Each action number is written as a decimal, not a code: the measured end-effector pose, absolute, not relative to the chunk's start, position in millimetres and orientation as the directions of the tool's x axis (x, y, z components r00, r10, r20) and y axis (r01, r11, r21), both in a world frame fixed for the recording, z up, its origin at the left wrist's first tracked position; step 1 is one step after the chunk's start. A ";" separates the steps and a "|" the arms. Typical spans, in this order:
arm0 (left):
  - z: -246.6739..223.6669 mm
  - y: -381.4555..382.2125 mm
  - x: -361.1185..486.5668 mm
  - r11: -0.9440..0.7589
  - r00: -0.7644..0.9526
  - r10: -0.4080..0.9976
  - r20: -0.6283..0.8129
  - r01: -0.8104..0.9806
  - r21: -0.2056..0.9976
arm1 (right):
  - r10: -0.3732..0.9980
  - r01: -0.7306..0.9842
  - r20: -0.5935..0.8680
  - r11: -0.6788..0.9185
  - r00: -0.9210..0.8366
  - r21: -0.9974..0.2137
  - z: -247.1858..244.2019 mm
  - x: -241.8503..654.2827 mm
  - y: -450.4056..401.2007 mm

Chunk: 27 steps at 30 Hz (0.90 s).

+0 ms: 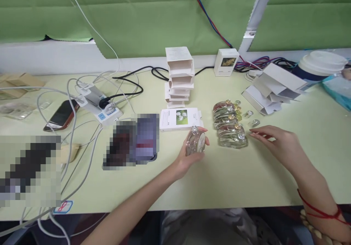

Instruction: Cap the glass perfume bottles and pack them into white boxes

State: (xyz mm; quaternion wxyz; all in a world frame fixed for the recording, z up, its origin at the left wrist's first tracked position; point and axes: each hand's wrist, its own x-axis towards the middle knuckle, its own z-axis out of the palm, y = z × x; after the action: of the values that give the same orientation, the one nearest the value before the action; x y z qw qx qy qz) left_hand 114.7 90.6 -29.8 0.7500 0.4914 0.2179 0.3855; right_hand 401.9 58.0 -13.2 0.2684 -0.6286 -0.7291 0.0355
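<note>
A clear glass perfume bottle [195,144] with a round pale label stands upright in my left hand [181,164], whose fingers wrap round it above the table. My right hand [281,144] hovers with its fingers stretched out and slightly apart, and I see nothing in it. Just left of its fingertips several more perfume bottles [231,140] lie in a row. Small clear caps [255,123] and yellow-green caps [238,113] are scattered beside that row. Behind my left hand lies a flat white carton [169,121] with a white-flower picture.
White open cartons [179,64] are stacked at the back middle. More cartons [270,87] lie back right, near a lidded cup [315,67]. One carton [226,63] stands by the wall. A power strip [101,104], tangled cables and a phone [61,115] occupy the left.
</note>
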 end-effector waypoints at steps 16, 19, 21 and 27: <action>-10.6 82.4 117.2 0.051 0.648 0.762 0.015 -0.084 0.995 | 0.898 0.804 0.404 0.105 0.177 -0.585 17.9 353.0 41.5; -10.5 79.4 117.8 -0.016 0.730 0.681 0.060 -0.067 0.998 | 0.940 0.688 0.332 0.290 -0.075 -0.666 31.1 313.7 27.0; -13.8 79.1 117.8 0.006 0.796 0.597 0.097 -0.125 0.992 | 0.921 0.660 0.297 0.388 -0.252 -0.643 31.3 293.8 23.6; -16.2 80.4 119.4 0.261 0.914 0.404 0.032 -0.149 0.954 | 0.973 0.484 0.170 0.226 -0.158 -0.845 19.7 282.4 20.9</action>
State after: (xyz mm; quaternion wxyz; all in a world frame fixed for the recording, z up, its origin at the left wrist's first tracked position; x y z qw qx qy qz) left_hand 119.4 80.4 -16.2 0.7866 0.5817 0.1094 0.1757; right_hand 282.4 20.9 19.7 0.3746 -0.5299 -0.6875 0.3259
